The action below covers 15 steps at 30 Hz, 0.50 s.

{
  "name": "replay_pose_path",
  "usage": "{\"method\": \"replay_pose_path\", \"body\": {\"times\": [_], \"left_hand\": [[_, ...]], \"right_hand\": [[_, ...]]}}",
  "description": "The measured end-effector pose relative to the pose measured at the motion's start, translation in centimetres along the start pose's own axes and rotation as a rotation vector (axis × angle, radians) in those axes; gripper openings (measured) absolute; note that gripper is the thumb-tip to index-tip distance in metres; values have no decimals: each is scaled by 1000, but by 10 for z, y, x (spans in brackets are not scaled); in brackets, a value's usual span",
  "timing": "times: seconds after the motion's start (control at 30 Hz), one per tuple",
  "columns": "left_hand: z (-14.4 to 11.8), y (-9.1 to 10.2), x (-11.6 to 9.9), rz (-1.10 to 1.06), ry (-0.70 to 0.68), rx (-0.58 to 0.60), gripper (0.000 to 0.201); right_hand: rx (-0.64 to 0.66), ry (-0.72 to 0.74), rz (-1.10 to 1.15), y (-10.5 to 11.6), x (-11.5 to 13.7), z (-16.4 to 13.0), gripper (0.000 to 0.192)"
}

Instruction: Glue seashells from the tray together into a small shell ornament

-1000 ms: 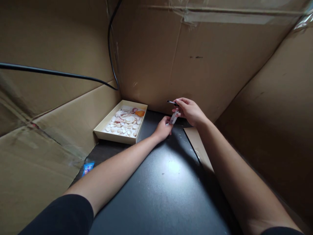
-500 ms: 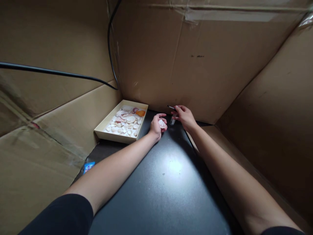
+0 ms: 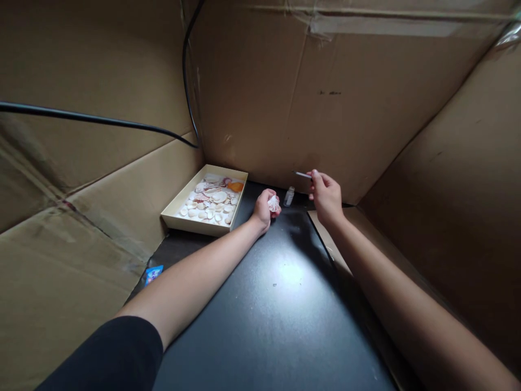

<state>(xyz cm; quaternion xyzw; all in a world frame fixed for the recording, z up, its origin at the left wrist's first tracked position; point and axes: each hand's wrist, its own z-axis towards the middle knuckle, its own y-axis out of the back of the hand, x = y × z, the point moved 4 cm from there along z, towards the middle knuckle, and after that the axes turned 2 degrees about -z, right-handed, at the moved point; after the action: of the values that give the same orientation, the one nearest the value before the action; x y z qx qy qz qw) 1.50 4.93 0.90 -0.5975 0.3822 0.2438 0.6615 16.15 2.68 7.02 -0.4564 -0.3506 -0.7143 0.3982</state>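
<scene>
Seashells [image 3: 205,205] crowd a shallow cream box [image 3: 197,224] just left of the left hand [image 3: 264,210], mostly pale, with an orange shell [image 3: 235,187] along the box's right side. Nearer to me than that hand, right beside the left forearm [image 3: 211,263], I see a blue packet [image 3: 153,274] whose print I cannot read. A black cable [image 3: 101,121] hangs well up and to the left of both hands. Cardboard walls [image 3: 345,125] hem me in behind them and to either side. Below the right hand [image 3: 326,196], a flat cardboard piece [image 3: 324,231] is partly covered by the right forearm [image 3: 391,277]. Between the hands, near the left fingers but apart from them, a small clear bottle [image 3: 288,197] stands on the dark bench [image 3: 260,326]; its mouth looks uncovered.

I have the left hand curled around a scallop shell [image 3: 273,203], fanned, white with reddish streaks, its ribbed face turned toward me. The right hand pinches a thin applicator [image 3: 302,174], its pale stem pointing left and its tip dark, above and to the right of the bottle. Both held things are clear of the bench.
</scene>
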Motion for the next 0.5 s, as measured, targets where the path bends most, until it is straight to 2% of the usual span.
{"method": "replay_pose_path", "body": {"times": [0.1, 0.2, 0.5], "left_hand": [[0, -1, 1, -2, -8, 40, 10], [-1, -2, 1, 14, -14, 80, 11], [-3, -4, 1, 99, -15, 118, 22]], "right_hand": [[66, -17, -8, 4, -12, -26, 42], [98, 24, -80, 7, -22, -43, 39], [175, 293, -180, 1, -25, -58, 25]]}}
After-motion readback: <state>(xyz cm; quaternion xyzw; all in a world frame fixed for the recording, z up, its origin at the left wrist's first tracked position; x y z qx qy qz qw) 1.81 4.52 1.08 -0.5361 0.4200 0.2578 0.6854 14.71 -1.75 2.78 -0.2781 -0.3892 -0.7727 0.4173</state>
